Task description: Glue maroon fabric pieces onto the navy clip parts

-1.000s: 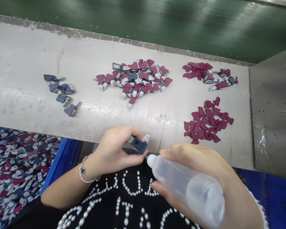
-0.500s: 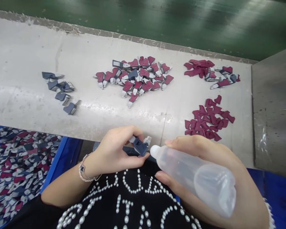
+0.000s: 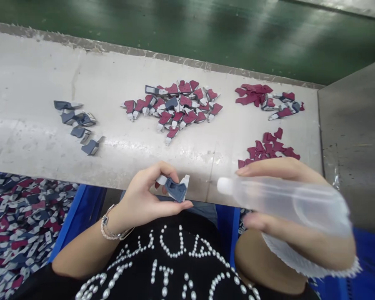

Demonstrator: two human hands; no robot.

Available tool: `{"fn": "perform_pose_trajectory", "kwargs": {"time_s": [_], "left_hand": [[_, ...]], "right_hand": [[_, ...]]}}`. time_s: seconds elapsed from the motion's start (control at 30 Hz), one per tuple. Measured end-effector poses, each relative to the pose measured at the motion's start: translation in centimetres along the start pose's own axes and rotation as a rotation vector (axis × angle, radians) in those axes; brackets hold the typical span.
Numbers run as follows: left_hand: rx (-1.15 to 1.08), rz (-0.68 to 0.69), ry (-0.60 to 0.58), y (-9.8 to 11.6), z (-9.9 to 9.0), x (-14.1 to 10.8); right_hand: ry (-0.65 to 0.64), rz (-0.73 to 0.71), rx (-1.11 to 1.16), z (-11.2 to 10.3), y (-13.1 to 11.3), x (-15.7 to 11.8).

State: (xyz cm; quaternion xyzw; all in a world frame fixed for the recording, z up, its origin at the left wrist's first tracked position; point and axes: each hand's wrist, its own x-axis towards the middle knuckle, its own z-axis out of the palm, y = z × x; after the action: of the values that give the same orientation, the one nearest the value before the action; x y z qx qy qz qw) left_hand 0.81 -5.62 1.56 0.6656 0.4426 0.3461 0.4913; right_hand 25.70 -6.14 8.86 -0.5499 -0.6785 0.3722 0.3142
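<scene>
My left hand (image 3: pixel 148 193) pinches a dark blue and light grey plastic part (image 3: pixel 176 189) between thumb and fingers, its recessed blue face turned up. To the right, my right hand (image 3: pixel 287 171) is wrapped round a translucent squeeze bottle (image 3: pixel 268 196) with a white cap that points left, apart from the part. The bottle and hand are slightly blurred. Beyond the hands, a pile of maroon, grey and blue parts (image 3: pixel 184 112) lies on the pale bench. Loose maroon pieces (image 3: pixel 268 146) lie just behind my right hand, which hides some of them.
Several blue-grey parts (image 3: pixel 90 146) sit on the bench (image 3: pixel 128 158) at the left. More maroon pieces (image 3: pixel 253 93) and a few assembled parts (image 3: pixel 284 110) are at the back right. A blue bin (image 3: pixel 71 221) full of parts stands lower left. A metal panel (image 3: pixel 356 146) borders the right.
My right hand and the bottle have moved right, away from the part. My left hand has shifted slightly left with the part still held. The camera view has moved a little.
</scene>
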Motion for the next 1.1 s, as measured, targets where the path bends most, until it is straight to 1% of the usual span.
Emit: {"fn": "perform_pose_trajectory", "kwargs": {"time_s": [0.07, 0.13, 0.17, 0.2, 0.3, 0.37, 0.47, 0.53, 0.6, 0.67, 0.73, 0.77, 0.87, 0.93, 1.0, 1.1], "left_hand": [[-0.028, -0.046, 0.013, -0.4, -0.3, -0.1], [-0.035, -0.075, 0.027, -0.7, -0.5, -0.2], [-0.035, -0.088, 0.034, -0.9, -0.6, -0.3], [-0.031, -0.106, 0.043, -1.1, -0.7, -0.4], [-0.009, -0.179, 0.099, -1.7, -0.7, -0.6], [0.002, -0.245, 0.140, -2.0, -0.7, -0.6], [-0.019, -0.349, 0.161, -2.2, -0.6, -0.5], [-0.058, -0.393, 0.174, -2.1, -0.5, -0.4], [-0.100, -0.412, 0.187, -1.9, -0.4, -0.2], [-0.132, -0.417, 0.189, -1.9, -0.3, -0.1], [-0.143, -0.404, 0.182, -2.0, -0.1, -0.1], [-0.147, -0.392, 0.174, -2.1, -0.1, -0.1], [-0.168, -0.351, 0.145, -2.4, 0.2, -0.2], [-0.176, -0.322, 0.129, -2.5, 0.3, -0.2], [-0.167, -0.291, 0.109, -2.7, 0.5, -0.1], [-0.142, -0.245, 0.095, -3.0, 0.9, -0.1]], "right_hand": [[-0.040, 0.004, 0.164, 0.0, 1.8, 0.8], [-0.142, 0.007, 0.345, 0.5, 3.7, 1.6], [-0.197, -0.008, 0.399, 0.9, 4.4, 2.0], [-0.222, 0.003, 0.410, 1.4, 4.9, 2.4], [-0.178, 0.054, 0.285, 3.3, 5.5, 3.8], [-0.141, 0.055, 0.208, 4.6, 5.5, 5.0], [-0.087, 0.078, 0.107, 6.5, 5.9, 6.6], [-0.075, 0.096, 0.053, 7.3, 6.0, 7.0], [-0.083, 0.094, 0.005, 7.3, 6.0, 6.8], [-0.103, 0.073, -0.047, 6.2, 6.0, 5.9], [-0.111, 0.066, -0.117, 4.0, 6.6, 4.9], [-0.108, 0.081, -0.161, 2.7, 7.2, 4.4], [-0.014, 0.204, -0.332, -1.5, 10.0, 3.8], [-0.002, 0.267, -0.417, -3.4, 11.8, 3.9], [-0.049, 0.302, -0.458, -4.3, 13.1, 4.2], [-0.162, 0.327, -0.473, -4.4, 13.5, 4.7]]}}
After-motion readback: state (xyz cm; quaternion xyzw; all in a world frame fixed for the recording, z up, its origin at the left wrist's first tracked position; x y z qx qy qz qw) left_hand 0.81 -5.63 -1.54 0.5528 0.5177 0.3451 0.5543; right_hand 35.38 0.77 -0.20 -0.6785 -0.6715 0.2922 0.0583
